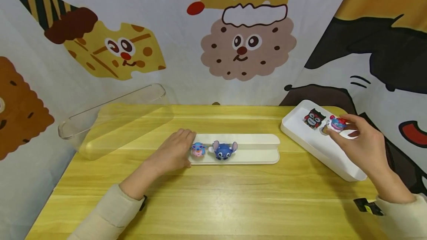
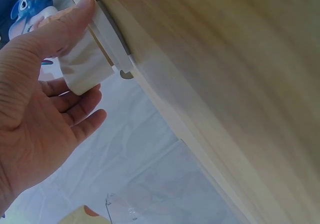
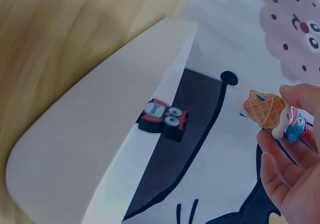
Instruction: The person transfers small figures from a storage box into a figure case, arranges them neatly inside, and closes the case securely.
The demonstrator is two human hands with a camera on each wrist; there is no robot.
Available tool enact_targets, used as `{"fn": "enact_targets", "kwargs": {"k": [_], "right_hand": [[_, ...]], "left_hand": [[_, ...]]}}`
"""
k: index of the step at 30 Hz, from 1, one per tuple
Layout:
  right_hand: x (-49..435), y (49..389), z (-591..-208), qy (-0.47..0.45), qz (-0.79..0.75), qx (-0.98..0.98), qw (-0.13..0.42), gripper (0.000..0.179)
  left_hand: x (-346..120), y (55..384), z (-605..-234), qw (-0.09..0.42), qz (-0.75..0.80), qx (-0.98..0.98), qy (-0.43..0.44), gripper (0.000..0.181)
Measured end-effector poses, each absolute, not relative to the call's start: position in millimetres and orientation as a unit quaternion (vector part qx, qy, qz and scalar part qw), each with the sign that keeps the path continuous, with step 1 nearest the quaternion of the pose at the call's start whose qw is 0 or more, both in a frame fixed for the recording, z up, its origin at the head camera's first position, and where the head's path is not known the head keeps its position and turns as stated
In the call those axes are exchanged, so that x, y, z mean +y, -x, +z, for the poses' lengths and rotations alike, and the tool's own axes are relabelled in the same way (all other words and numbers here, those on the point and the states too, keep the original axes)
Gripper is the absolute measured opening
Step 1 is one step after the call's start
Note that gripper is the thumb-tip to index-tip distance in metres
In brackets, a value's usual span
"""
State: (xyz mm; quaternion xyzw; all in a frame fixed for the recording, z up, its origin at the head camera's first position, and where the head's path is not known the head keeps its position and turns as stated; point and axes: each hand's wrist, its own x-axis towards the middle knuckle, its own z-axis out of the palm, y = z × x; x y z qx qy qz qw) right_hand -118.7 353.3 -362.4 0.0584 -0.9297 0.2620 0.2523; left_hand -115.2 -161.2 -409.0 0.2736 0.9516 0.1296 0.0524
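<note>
My left hand (image 1: 175, 149) grips the left end of a white stepped display base (image 1: 257, 155), its thumb at the front and fingers behind in the left wrist view. On the lower step, close to that hand, stands a small blue figurine with sunglasses (image 1: 198, 150). Beside it is a larger dark-blue, big-eared figurine (image 1: 224, 152). Above a white open box (image 1: 321, 152), my right hand (image 1: 367, 147) pinches a figurine with a blue head and a waffle cone (image 3: 267, 109) between thumb and fingers. A black and red owl figure (image 1: 314, 118) is in the box.
A clear plastic cover (image 1: 123, 121) lies at the back left of the wooden table (image 1: 213, 199). Behind the table hangs a white cloth (image 1: 180, 58) printed with cartoon food faces.
</note>
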Motion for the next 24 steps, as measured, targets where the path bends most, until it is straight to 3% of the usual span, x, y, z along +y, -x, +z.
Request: {"fn": "enact_targets", "kwargs": {"k": [12,24], "right_hand": [[324.1,115.2,-358.2,-0.1,0.295,-0.907,0.283,0.062],[293.8,110.0,-357.3,-0.133,0.304,-0.902,0.277,0.061]], "left_hand": [[-161.8,114.3,-409.1,0.048,0.128,0.952,-0.275,0.101],[-161.2,114.7,-408.5,0.049,0.129,0.952,-0.272,0.1]]}}
